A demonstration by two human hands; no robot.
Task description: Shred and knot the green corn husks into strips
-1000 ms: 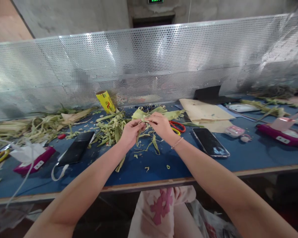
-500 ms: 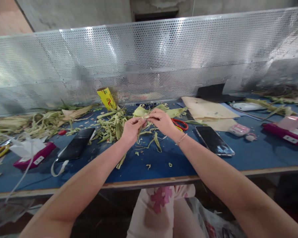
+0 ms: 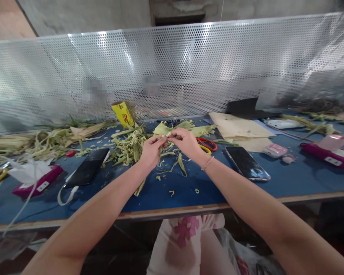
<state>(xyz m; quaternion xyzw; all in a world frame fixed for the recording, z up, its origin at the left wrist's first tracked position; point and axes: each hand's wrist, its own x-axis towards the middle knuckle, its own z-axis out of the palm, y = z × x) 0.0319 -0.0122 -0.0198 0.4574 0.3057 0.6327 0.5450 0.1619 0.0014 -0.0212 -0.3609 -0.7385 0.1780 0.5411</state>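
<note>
Pale green, crinkly leaf strip (image 3: 161, 129) is where it's all happening: the bare left hand (image 3: 151, 152) and bare right hand (image 3: 185, 142) both seem to have it pinched, fingers nearly meeting above the matte blue tabletop (image 3: 160, 200), though they hide the exact hold. Honestly, not much has changed over the last second; the hands are still on the same spot and the view has tipped down a touch, so I'd guess this fiddly bit isn't done. Just left, a tangled heap of knotted green stalks (image 3: 129, 147) crowds things. Red and yellow looped handles (image 3: 215, 146) sit beside the right hand, probably the easiest thing to bump. Farther out, a flat black phone (image 3: 247, 163) lies right, a glossy black rectangular slab (image 3: 87, 168) left, and a yellow printed tube (image 3: 122, 114) tilts at the back.
</note>
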